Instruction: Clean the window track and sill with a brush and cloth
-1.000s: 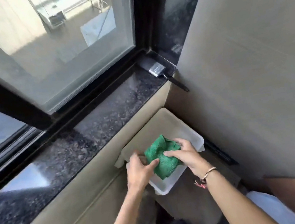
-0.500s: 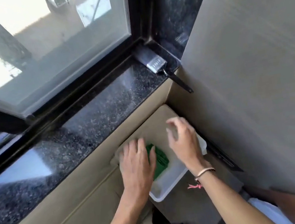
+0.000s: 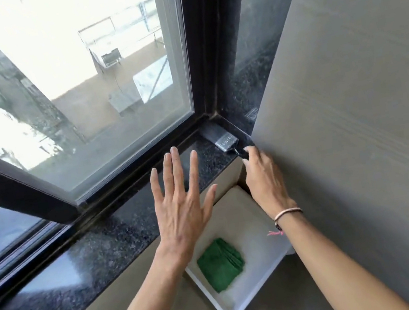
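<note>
A flat paint brush [image 3: 223, 139] with dark bristles and a metal band lies in the right corner of the black granite sill [image 3: 109, 241]. My right hand [image 3: 262, 175] closes its fingers around the brush's black handle, which it mostly hides. My left hand [image 3: 179, 199] hovers over the sill with fingers spread and nothing in it. The folded green cloth [image 3: 220, 264] lies in a white tray [image 3: 263, 288] below the sill. The dark window track [image 3: 130, 172] runs between the sill and the glass pane.
A beige wall [image 3: 351, 103] rises close on the right, meeting the sill at the corner. The dark window frame [image 3: 203, 46] stands upright behind the brush. The tray rests on a beige ledge below the sill.
Both hands let go of the green cloth, which stayed in the tray, and rose to the sill. My right hand reached the brush handle; my left hand spread open above the sill.
</note>
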Tool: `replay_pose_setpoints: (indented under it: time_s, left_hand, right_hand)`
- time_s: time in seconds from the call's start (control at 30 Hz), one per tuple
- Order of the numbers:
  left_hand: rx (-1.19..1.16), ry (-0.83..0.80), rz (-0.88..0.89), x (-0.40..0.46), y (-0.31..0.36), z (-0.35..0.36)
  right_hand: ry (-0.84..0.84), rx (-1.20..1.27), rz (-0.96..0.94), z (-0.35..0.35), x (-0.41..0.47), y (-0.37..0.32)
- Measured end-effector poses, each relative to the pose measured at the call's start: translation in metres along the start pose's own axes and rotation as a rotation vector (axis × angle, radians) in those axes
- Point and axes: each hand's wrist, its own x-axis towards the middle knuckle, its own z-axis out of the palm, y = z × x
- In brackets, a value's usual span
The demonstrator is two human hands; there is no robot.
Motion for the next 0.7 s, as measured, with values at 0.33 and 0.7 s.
replay_pose_setpoints:
  time_s: [0.33, 0.7]
  left_hand:
    - [-0.205, -0.060, 0.088, -0.133, 0.050, 0.043]
    - [-0.125, -0.384, -0.032, -0.166, 0.038, 0.120]
  right_hand:
    - [0.107, 0.152, 0.186, 0.048, -0.184, 0.074]
    - [-0.346, -0.322, 0.214, 0.143, -0.148, 0.101]
